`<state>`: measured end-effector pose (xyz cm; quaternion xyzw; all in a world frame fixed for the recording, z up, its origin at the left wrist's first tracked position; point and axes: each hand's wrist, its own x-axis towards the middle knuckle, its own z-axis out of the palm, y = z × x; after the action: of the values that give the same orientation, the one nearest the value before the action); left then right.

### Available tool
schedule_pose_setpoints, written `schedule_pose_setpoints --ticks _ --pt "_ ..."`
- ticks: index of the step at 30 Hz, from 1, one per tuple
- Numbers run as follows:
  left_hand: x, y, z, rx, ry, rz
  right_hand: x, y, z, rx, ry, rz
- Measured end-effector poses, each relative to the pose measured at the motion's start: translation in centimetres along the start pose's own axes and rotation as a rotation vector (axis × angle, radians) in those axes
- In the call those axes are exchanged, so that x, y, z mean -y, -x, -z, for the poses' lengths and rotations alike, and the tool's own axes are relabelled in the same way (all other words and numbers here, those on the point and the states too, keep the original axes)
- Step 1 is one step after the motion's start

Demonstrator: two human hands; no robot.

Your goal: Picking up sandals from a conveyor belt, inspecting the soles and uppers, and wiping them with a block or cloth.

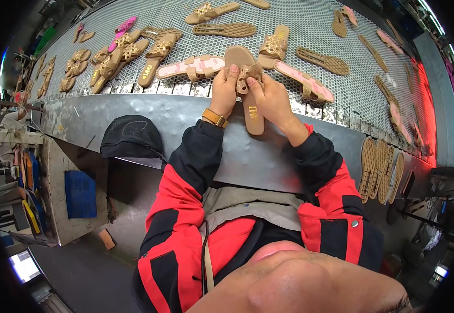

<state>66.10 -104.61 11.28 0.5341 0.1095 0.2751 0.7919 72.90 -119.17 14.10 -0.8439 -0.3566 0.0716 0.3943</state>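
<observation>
A tan slide sandal (254, 117) is held in both hands over the front edge of the metal mesh conveyor. My left hand (224, 93) grips its left side, thumb against the insole; an orange watch is on that wrist. My right hand (274, 101) closes on the cut-out strap from the right, its thumb pressed on the strap. Gold lettering shows on the insole. Close by lie a pink-lined sandal upper (190, 68) on the left, another pink-lined upper (305, 82) on the right, and a finished tan sandal (275, 46) just beyond.
More tan sandals (156, 55) and loose tan soles (224, 29) are spread over the mesh conveyor (180, 44). On the metal ledge (185, 112) sits a black mesh cap (131, 136). Several patterned soles (381, 169) stand at the right edge. Red light glows far right.
</observation>
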Motion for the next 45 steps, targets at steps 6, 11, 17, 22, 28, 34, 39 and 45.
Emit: schedule_pose_setpoints --ticks 6,11,17,22,28,34,39,45 --pt "-0.6 -1.9 1.4 -0.237 0.177 0.022 -0.6 0.5 -0.3 0.419 -0.942 -0.226" --pt "-3.1 -7.8 5.1 -0.561 -0.173 -0.055 -0.9 -1.5 -0.7 -0.331 -0.138 0.325" --pt "-2.4 -19.6 10.5 -0.498 0.109 -0.073 -1.4 -2.5 -3.8 -0.081 0.631 0.197" --pt "-0.6 -24.5 15.2 -0.681 0.426 0.107 -0.6 -2.7 -4.0 -0.19 0.579 0.284" --pt "-2.0 -25.4 15.5 -0.821 -0.243 0.166 2.0 -5.8 -4.5 -0.117 0.67 0.265" --pt "-4.8 -24.0 15.2 -0.729 -1.23 0.509 0.5 -7.2 -3.1 -0.044 0.243 0.102" --pt "-4.8 -22.0 14.7 -0.701 -1.591 0.421 0.3 -6.1 -3.4 -0.174 -0.009 0.06" --pt "-4.8 -21.7 16.5 -0.807 -1.66 0.446 3.8 -7.8 -7.7 -0.176 0.171 0.678"
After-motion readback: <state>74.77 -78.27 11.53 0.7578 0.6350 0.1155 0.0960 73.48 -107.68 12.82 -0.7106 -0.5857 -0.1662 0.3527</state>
